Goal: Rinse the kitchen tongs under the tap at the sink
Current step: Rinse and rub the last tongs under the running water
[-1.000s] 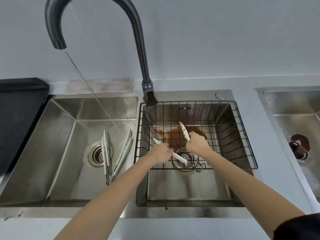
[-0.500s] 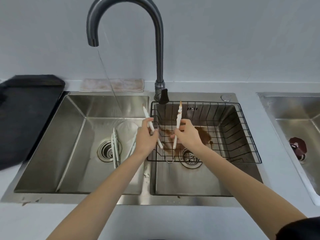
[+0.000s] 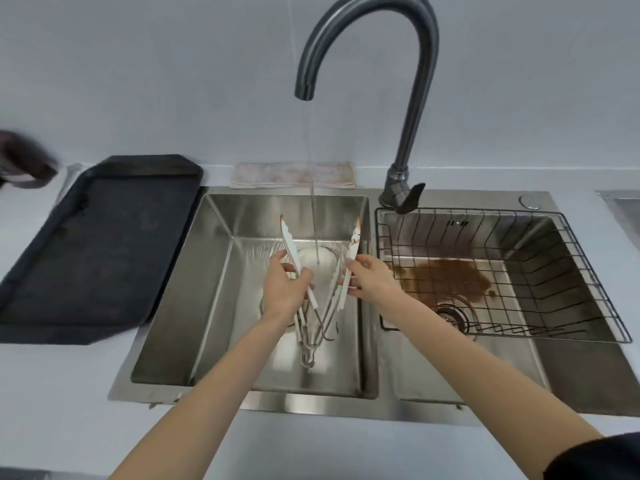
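White-tipped metal tongs [image 3: 290, 244] spread in a V over the left sink basin [image 3: 221, 299], brown stains on both tips. My left hand [image 3: 284, 289] grips the left arm of the tongs and my right hand [image 3: 370, 280] grips the right arm. The tap [image 3: 346, 43] arches above, and a thin stream of water [image 3: 313, 202] falls between the two arms without touching them. Another pair of tongs lies on the basin floor beneath, mostly hidden by my hands.
A black wire basket [image 3: 588, 271] sits in the right basin above a brown puddle [image 3: 446, 278] and a drain. A dark tray [image 3: 97, 251] lies left of the sink. A folded cloth [image 3: 273, 174] rests behind the left basin.
Both hands have carried the tongs from the right basin across the divider to the left basin, under the tap. The arms are spread wider.
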`<state>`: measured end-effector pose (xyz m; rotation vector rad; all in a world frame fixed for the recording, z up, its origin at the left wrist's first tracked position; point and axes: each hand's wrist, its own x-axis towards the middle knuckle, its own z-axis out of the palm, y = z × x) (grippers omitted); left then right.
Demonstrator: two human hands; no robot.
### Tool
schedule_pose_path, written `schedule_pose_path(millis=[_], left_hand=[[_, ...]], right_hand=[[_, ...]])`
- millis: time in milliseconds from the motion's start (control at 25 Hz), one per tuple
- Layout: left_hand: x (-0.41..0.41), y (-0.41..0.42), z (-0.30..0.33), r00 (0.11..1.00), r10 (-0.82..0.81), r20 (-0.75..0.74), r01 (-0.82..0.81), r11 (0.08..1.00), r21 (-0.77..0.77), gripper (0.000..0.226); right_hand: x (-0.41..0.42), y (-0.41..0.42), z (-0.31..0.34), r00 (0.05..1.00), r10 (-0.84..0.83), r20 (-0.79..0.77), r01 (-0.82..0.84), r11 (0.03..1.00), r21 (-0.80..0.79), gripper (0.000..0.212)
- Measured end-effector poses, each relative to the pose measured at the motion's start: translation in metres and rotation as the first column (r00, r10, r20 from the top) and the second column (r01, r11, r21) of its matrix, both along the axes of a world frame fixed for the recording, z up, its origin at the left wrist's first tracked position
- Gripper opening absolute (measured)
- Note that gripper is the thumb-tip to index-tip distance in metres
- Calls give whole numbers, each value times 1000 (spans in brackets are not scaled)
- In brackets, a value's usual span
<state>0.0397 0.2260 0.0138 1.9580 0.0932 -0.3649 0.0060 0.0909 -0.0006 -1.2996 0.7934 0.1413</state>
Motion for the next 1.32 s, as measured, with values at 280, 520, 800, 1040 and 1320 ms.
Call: schedule_pose_path(millis=[280, 520, 800, 1040, 1320], left_hand=[[48, 40, -7, 999, -20, -33, 17, 996, -89, 21], [92, 44, -15, 997, -53, -51, 47, 992, -118, 44], [122, 40, -27, 997, -73, 25, 74, 997, -14, 58], [118, 40, -28, 980, -145, 140, 133, 987, 92, 63], [111, 35, -26, 955, -223, 194, 195, 969, 153, 65]], right_hand=[[48, 38, 0, 991, -136, 1, 133, 970, 204, 39], [98, 44, -3, 962, -266, -58, 269, 898, 348, 33], [135, 37, -26, 946, -290, -146, 325, 858, 397, 31], [150, 35, -40, 926, -318, -206, 376, 836, 399, 22], [163, 43, -58, 907, -385, -173, 390, 921, -6, 21]])
